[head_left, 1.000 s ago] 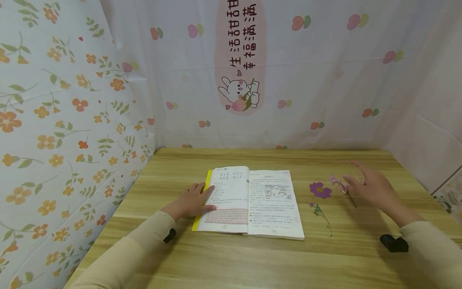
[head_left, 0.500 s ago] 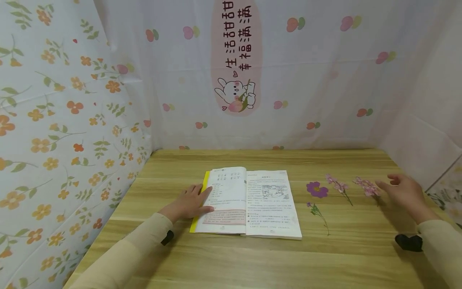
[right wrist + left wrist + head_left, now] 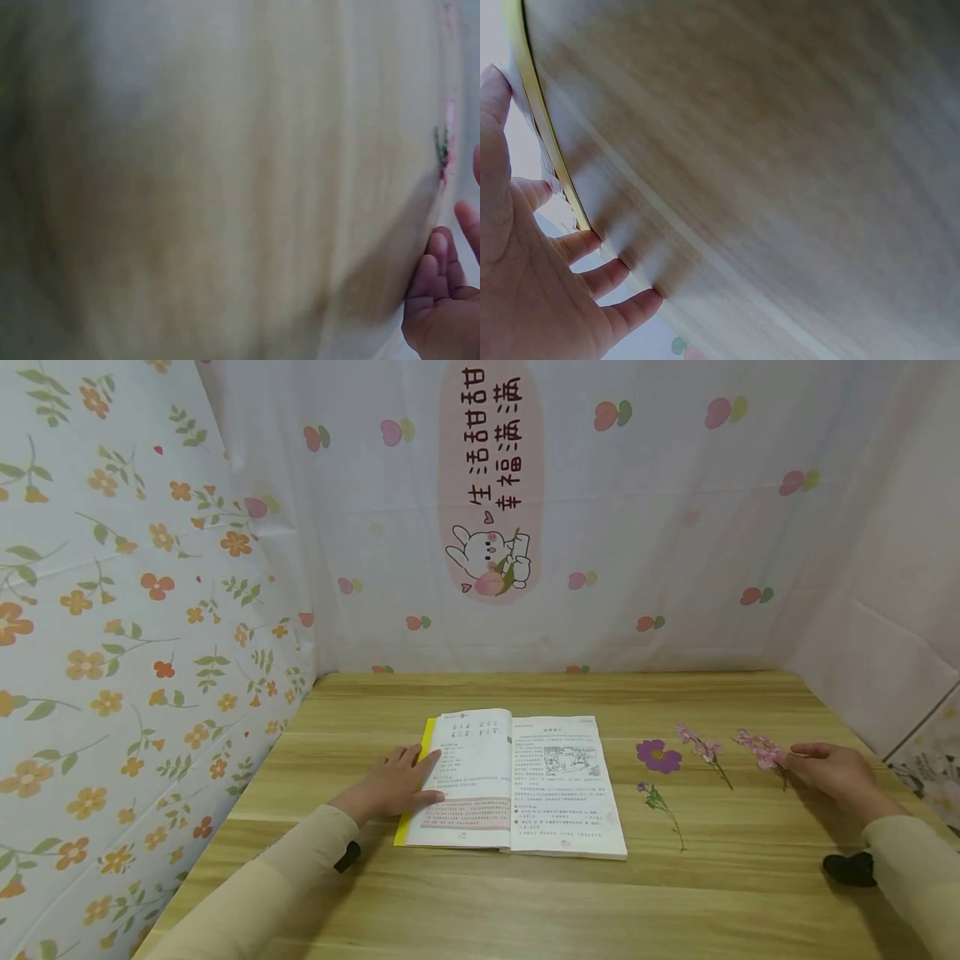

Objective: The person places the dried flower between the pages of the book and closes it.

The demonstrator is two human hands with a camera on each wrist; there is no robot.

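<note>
An open book [image 3: 566,793] with a yellow cover edge lies on the wooden table. My left hand [image 3: 392,783] rests on its left side, the thumb on the page; in the left wrist view the spread fingers [image 3: 639,309] reach past the yellow edge [image 3: 551,150]. At the right, my right hand [image 3: 836,775] is beside a pink flower sprig [image 3: 761,747], fingertips at its right side. In the right wrist view the visible fingers [image 3: 469,221] look parted, near the sprig [image 3: 444,150]; whether they touch it I cannot tell.
Between book and right hand lie a flat purple flower [image 3: 659,756], another pink sprig [image 3: 705,750] and a thin-stemmed small purple flower [image 3: 660,802]. Floral cloth [image 3: 187,610] hangs at the left, and a printed curtain [image 3: 660,527] stands behind the table [image 3: 450,910].
My right hand has moved right, off the pink sprigs it partly covered, then lowered toward the right-hand sprig. The left hand stays on the book. The head view has shifted slightly.
</note>
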